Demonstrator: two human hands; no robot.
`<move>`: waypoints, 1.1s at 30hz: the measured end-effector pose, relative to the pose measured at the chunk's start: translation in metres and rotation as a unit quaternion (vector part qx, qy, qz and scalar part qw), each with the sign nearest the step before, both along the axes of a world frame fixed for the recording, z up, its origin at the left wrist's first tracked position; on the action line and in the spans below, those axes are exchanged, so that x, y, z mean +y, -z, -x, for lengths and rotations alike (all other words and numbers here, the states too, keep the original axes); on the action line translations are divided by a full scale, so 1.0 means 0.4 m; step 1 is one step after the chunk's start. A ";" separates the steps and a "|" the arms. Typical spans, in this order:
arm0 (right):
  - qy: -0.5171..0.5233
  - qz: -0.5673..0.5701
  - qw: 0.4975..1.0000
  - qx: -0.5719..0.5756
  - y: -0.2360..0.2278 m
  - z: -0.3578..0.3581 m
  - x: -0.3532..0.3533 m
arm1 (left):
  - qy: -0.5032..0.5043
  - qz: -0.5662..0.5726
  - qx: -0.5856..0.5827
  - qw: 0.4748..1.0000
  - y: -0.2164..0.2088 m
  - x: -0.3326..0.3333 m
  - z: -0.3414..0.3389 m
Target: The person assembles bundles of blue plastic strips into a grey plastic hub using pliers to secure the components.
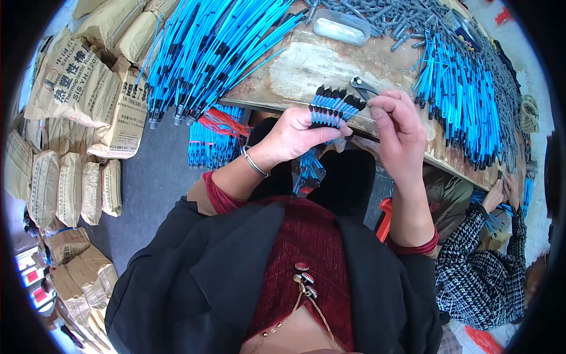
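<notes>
In front of my chest, my left hand [298,134] is closed round a bundle of blue rods with black tips [330,109]. The tips stand up in rows above my fingers, and the lower ends hang below the hand. Just right of the bundle, my right hand [401,121] pinches thumb and forefinger together on a thin pale strand [364,118]. Part of that strand runs behind the bundle. A dark hand tool with a round pivot, like pliers [361,87], shows beyond the right fingertips; whether they touch it I cannot tell.
A worn wooden table [300,71] bears blue rod piles [221,44] [463,97], grey plastic parts [392,15] and a clear tray [342,28]. Paper sacks [73,82] are stacked left. Red strands [227,127] hang by the table edge. A co-worker's hands [504,192] work at right.
</notes>
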State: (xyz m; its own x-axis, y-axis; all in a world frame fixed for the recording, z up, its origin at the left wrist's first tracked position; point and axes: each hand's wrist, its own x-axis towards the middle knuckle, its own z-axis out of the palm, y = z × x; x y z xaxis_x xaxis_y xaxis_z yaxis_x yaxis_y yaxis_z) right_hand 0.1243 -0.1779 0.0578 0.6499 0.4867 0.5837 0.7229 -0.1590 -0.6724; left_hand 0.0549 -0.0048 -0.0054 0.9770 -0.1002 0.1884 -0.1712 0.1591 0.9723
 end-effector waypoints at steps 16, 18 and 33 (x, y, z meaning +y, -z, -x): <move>0.111 0.056 0.979 -0.161 -0.016 0.025 0.027 | -0.054 -0.052 -0.017 0.997 -0.001 -0.011 0.000; 0.108 0.053 0.981 -0.152 -0.015 0.026 0.030 | -0.055 -0.049 -0.016 0.997 -0.003 -0.013 -0.001; 0.071 0.066 0.979 -0.179 -0.026 0.005 0.031 | -0.044 -0.005 0.006 0.999 -0.001 -0.006 -0.002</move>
State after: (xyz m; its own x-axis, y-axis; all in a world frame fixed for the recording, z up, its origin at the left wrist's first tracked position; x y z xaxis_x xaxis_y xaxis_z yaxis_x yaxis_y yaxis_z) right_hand 0.1224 -0.1653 0.0681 0.4812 0.4931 0.7248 0.8731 -0.3429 -0.3464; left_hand 0.0557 -0.0073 -0.0052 0.9842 -0.0156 0.1762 -0.1726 0.1344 0.9758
